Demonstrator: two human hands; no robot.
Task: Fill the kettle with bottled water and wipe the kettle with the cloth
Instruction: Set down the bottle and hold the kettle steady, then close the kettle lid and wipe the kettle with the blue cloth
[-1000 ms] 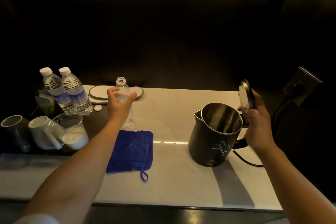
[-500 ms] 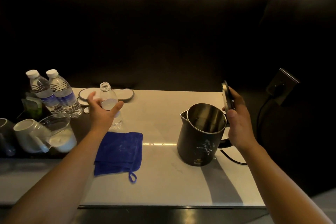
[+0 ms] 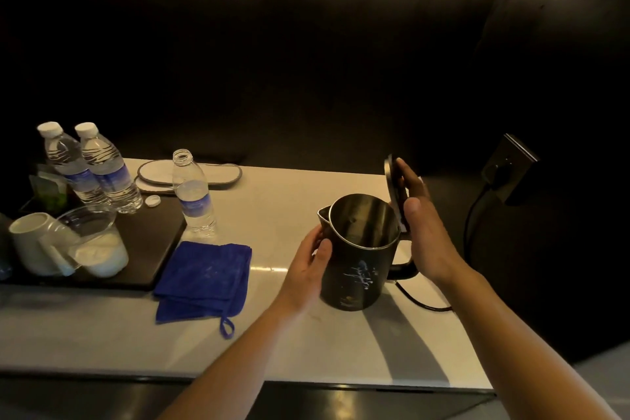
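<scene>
A dark kettle (image 3: 358,269) with pale smears on its side stands on the white counter (image 3: 341,344), its hinged lid (image 3: 392,181) tipped up and open. My left hand (image 3: 310,262) grips the kettle's left wall just below the spout. My right hand (image 3: 422,228) rests flat against the back of the raised lid. An uncapped water bottle (image 3: 192,194) stands alone to the left, upright, with its white cap (image 3: 152,201) lying beside it. A folded blue cloth (image 3: 204,278) lies on the counter in front of the bottle.
Two capped water bottles (image 3: 92,170) stand at the far left behind a black tray (image 3: 150,242) holding a white mug (image 3: 30,242) and a glass bowl (image 3: 88,242). White slippers (image 3: 204,174) lie at the back. The kettle's cord (image 3: 422,303) runs to a wall socket (image 3: 504,167).
My left hand let go of the uncapped bottle, which now stands on its own, and moved right to take hold of the kettle's side. My right hand stays on the lid.
</scene>
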